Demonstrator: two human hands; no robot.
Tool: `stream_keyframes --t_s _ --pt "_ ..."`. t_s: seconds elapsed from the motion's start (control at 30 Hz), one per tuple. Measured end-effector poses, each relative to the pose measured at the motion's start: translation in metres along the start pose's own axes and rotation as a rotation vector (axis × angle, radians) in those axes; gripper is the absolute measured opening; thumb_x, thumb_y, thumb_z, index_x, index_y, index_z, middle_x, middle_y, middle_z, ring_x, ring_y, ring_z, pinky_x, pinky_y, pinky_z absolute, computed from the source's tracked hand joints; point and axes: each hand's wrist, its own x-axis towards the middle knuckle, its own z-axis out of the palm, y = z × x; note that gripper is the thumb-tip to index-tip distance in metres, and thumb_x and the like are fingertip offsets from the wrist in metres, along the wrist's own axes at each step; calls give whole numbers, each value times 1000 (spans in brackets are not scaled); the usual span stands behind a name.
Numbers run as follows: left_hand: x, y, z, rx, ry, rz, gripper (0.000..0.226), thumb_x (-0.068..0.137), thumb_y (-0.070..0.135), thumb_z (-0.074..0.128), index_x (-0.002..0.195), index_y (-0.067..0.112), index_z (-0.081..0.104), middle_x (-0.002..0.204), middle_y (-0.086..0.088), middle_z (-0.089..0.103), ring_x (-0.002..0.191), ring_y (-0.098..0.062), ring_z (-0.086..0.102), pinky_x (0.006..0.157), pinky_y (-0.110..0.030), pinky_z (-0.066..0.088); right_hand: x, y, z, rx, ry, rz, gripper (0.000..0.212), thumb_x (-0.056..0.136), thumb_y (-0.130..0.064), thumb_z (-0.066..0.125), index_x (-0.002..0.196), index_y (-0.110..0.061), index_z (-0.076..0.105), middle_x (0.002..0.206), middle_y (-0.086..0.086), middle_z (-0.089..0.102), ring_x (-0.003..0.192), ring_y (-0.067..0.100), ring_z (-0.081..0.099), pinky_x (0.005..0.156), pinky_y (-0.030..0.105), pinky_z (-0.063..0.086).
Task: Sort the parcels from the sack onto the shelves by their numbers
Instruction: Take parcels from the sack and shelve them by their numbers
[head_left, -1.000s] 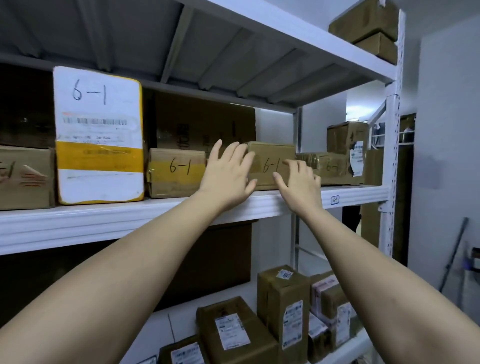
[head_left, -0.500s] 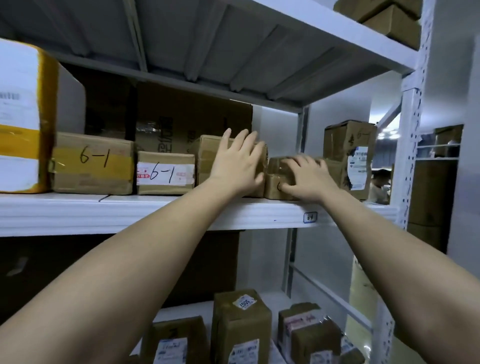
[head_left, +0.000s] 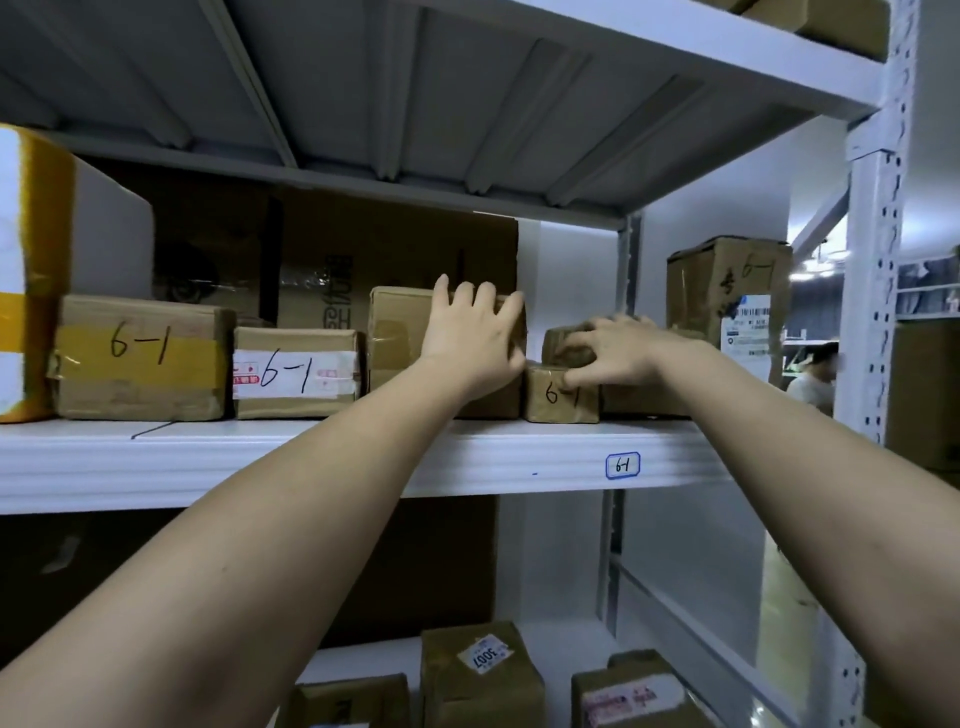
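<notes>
On the white shelf (head_left: 260, 457) tagged 6-1 (head_left: 622, 465) stands a row of brown parcels marked 6-1. My left hand (head_left: 470, 332) lies flat, fingers apart, against the front of a mid-sized brown box (head_left: 395, 338). Right beside it a small box marked 6-1 (head_left: 558, 400) sits at the shelf edge, with a darker small parcel (head_left: 563, 340) on top of it. My right hand (head_left: 618, 353) has its fingers curled on that dark parcel and touches the top of the small box. The sack is not in view.
Two more 6-1 boxes (head_left: 140, 358) (head_left: 296, 371) and a yellow-and-white parcel (head_left: 26, 275) stand to the left. A tall box (head_left: 727, 291) stands at the right end, by the shelf post (head_left: 872, 312). The lower shelf holds labelled parcels (head_left: 478, 670). A person (head_left: 810, 374) stands in the background.
The view has moved closer and to the right. My left hand stays flat on the brown box. My right hand has shifted up, and the small box's 6-1 mark now shows.
</notes>
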Motion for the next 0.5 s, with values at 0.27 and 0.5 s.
stream_keyframes --t_s 0.27,0.5 --pt "2 -8 14 -9 42 21 66 87 47 48 145 22 28 140 -10 42 130 -32 37 112 -56 20 -4 3 6 6 11 -5 68 79 -80 40 136 -45 47 150 3 37 137 30 24 109 52 20" --pt "2 -9 18 -3 61 30 66 87 45 49 145 21 29 139 -11 42 130 -31 38 112 -55 20 -8 2 17 30 147 -13 59 80 -76 43 129 -44 54 148 2 40 138 29 23 112 55 16"
